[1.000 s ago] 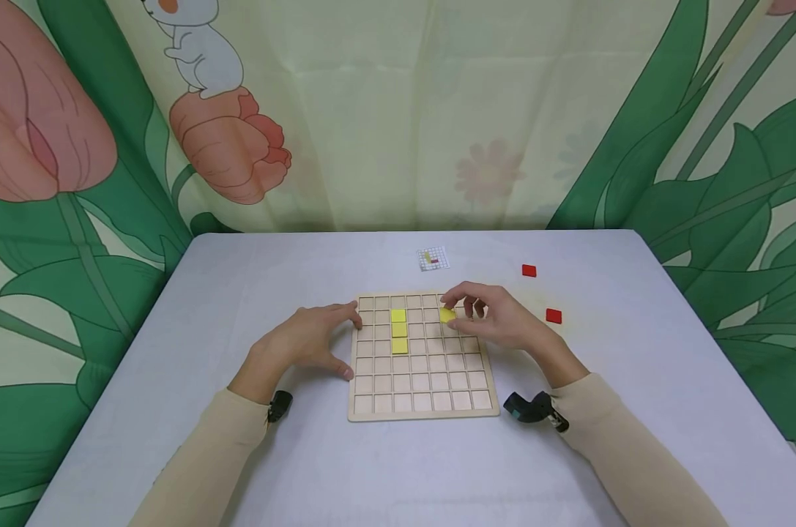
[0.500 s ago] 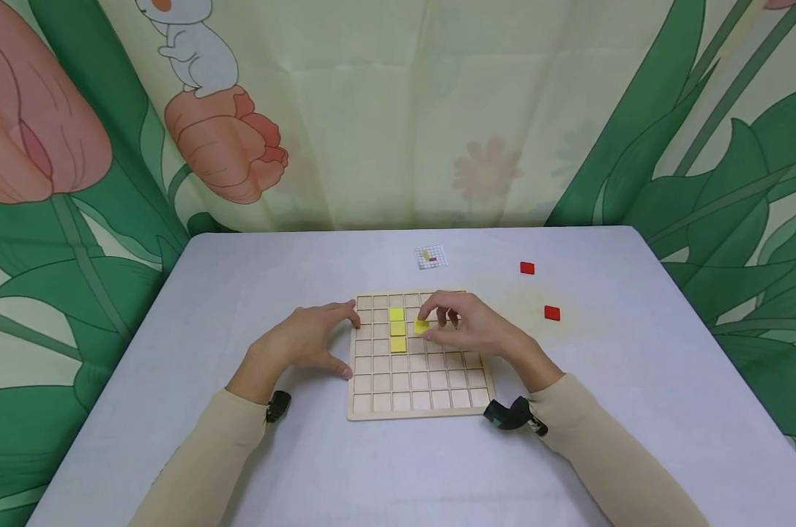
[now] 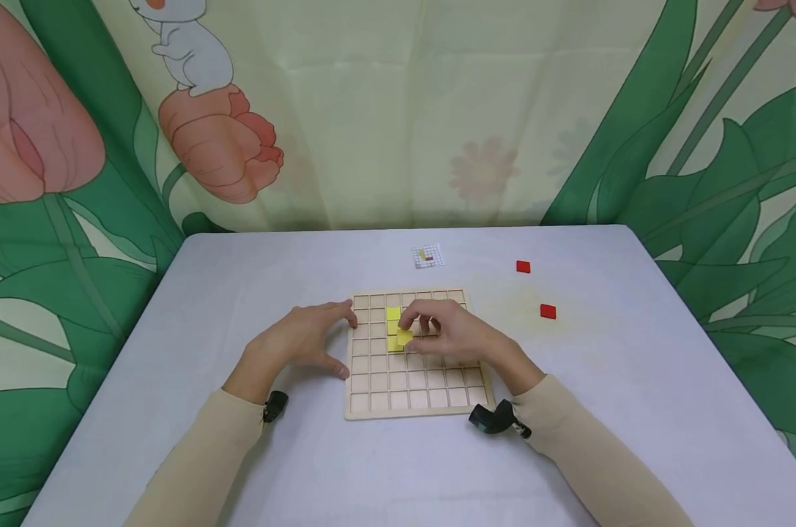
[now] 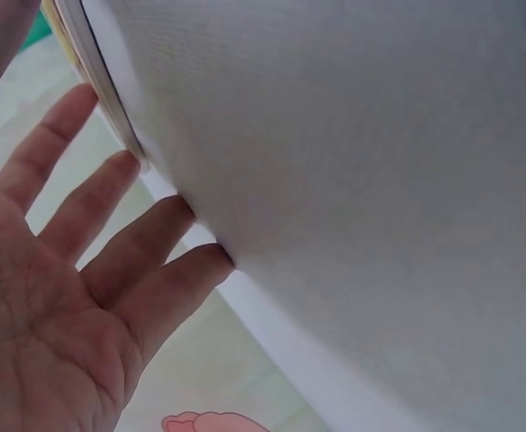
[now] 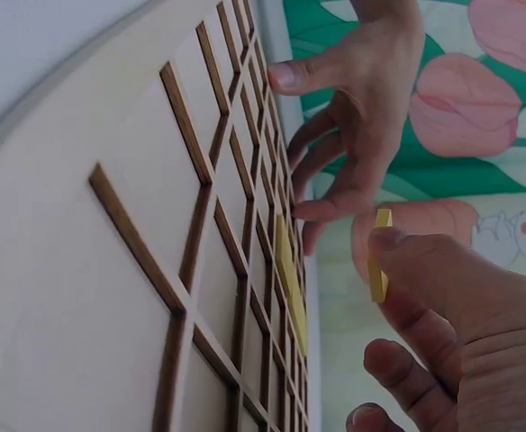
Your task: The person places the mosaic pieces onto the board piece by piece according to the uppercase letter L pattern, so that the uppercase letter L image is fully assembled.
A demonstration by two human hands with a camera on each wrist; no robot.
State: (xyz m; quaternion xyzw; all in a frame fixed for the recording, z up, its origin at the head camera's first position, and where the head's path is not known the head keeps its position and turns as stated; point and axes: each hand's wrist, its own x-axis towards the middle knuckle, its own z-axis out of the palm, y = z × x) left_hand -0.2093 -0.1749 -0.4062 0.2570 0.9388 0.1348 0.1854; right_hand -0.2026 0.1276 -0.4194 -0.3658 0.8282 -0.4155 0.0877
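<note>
A wooden grid board (image 3: 398, 402) lies on the table, with yellow square tiles (image 3: 393, 314) set in a column of its cells. My right hand (image 3: 460, 331) pinches another yellow tile (image 5: 380, 256) between thumb and finger. In the right wrist view that tile is held off the board; in the head view it overlaps the column's lower end. My left hand (image 3: 305, 340) rests at the board's left edge, thumb and fingers spread along it. The left wrist view shows its fingers (image 4: 92, 211) extended, fingertips by the board's edge and the table.
Two red square tiles (image 3: 523, 266) (image 3: 548, 312) lie on the table right of the board. A small card with a printed grid (image 3: 428, 256) lies behind the board. A patterned curtain (image 3: 371, 110) hangs at the table's far edge.
My right hand has carried the yellow tile leftward across the board, from its upper right to beside the yellow column. My left hand stays at the left edge.
</note>
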